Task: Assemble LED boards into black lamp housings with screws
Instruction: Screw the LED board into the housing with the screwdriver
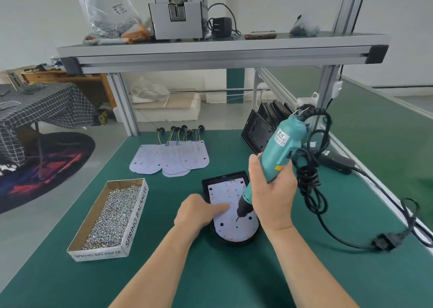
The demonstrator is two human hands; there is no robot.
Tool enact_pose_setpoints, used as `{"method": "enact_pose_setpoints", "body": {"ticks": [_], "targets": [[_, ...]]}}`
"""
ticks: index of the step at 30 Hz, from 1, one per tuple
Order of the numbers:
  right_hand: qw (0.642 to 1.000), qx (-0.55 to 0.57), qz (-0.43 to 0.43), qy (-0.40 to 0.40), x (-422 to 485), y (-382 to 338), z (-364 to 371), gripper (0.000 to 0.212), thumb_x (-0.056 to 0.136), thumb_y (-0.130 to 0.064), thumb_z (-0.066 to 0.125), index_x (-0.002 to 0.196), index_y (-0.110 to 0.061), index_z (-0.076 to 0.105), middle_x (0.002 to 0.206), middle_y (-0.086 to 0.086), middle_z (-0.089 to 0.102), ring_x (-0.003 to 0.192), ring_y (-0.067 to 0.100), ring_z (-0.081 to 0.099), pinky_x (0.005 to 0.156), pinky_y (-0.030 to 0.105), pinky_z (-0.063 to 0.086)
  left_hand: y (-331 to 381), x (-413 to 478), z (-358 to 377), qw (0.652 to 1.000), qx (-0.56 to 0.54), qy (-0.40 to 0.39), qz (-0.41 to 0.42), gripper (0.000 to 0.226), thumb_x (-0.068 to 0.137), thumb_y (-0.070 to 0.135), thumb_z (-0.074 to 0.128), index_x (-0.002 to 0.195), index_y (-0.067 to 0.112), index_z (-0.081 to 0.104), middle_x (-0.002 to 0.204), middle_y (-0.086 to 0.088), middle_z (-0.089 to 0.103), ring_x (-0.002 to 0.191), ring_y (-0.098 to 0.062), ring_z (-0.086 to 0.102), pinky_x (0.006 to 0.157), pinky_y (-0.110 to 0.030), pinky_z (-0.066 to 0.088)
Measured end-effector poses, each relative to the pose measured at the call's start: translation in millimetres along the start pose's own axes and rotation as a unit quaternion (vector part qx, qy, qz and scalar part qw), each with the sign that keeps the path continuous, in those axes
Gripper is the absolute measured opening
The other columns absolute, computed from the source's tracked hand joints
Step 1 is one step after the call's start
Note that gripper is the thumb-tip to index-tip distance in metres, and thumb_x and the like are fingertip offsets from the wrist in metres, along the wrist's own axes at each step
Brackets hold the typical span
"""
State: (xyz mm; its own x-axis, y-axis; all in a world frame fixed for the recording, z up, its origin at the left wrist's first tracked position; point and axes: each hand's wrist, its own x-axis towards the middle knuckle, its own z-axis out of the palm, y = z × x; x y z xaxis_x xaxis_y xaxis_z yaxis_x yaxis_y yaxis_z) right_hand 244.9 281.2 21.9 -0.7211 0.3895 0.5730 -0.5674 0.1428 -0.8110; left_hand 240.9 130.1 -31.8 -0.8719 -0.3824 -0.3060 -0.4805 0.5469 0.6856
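Green matte mat (210,272) carries the work. Mid-mat sits the black housing (206,185), with a cardboard box (137,216) of bright steel screws at its nine o'clock. Thin white round-ended board (225,192) lies seated inside. Right hand (271,197) grips the teal plastic driver (281,148); left hand (196,211) pins the board with a straight forefinger. The bit (237,218) probably wants squaring over its hole, with light pressure.
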Motion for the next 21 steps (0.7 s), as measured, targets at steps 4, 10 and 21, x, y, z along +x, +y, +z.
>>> {"method": "enact_pose_setpoints", "body": {"ticks": [4,10,21], "targets": [[0.999,-0.030,-0.023,-0.016,-4.4,6.9,-1.7,0.041,0.084,-0.044,0.063,0.084,-0.004,0.056,0.068,0.003,0.059,0.062,0.015,0.056,0.056,0.016,0.043,4.7,2.5,3.1,0.996,-0.069,-0.057,0.003,0.054,0.053,0.048,0.080,0.086,0.008,0.065,0.085,0.000,0.068,0.076,-0.023,0.065,0.070,-0.034,0.056],[0.999,-0.032,-0.013,-0.026,-4.8,9.2,-2.9,0.042,0.083,-0.043,0.064,0.084,-0.002,0.055,0.068,0.004,0.058,0.061,0.015,0.056,0.055,0.011,0.042,3.2,7.8,3.6,0.995,-0.078,-0.067,0.005,0.055,0.056,0.045,0.081,0.097,0.011,0.069,0.097,-0.005,0.074,0.094,-0.025,0.070,0.090,-0.044,0.057],[0.998,-0.043,-0.007,-0.035,-7.0,11.6,1.3,0.041,0.083,-0.045,0.064,0.083,-0.005,0.055,0.065,0.010,0.059,0.058,0.023,0.057,0.057,0.035,0.047,3.2,6.9,3.5,0.995,-0.077,-0.066,0.008,0.049,0.062,0.042,0.082,0.097,0.011,0.069,0.098,-0.004,0.073,0.095,-0.024,0.069,0.090,-0.044,0.057]]}}
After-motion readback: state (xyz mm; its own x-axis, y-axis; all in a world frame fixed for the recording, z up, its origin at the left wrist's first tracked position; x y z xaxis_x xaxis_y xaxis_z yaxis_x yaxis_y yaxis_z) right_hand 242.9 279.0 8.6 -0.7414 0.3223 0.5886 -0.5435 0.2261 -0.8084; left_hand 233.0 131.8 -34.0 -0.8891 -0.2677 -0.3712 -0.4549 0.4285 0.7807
